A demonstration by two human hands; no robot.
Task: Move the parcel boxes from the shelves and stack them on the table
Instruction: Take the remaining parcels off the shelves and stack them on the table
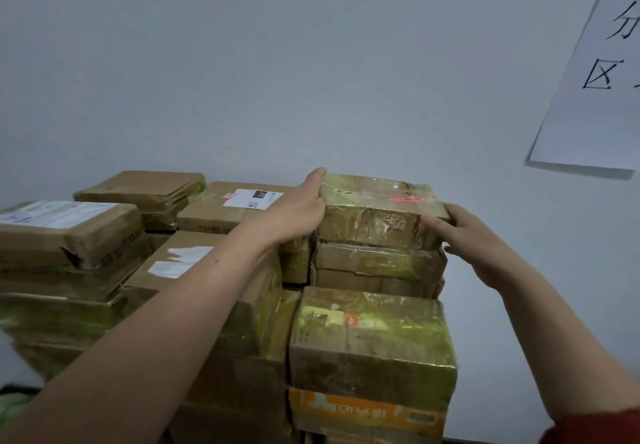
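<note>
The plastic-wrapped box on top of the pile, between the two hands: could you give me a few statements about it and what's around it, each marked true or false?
1. The left hand and the right hand are on opposite sides of the top box. True.
2. The top box sits directly on a bare table. False: it rests on a lower box in a stack.
3. A paper sheet with dark written characters hangs on the wall at the right. True.
4. The cardboard box behind the left hand has no label. False: it carries a white label.
5. The right hand holds scissors. False: it only touches the top box.
</note>
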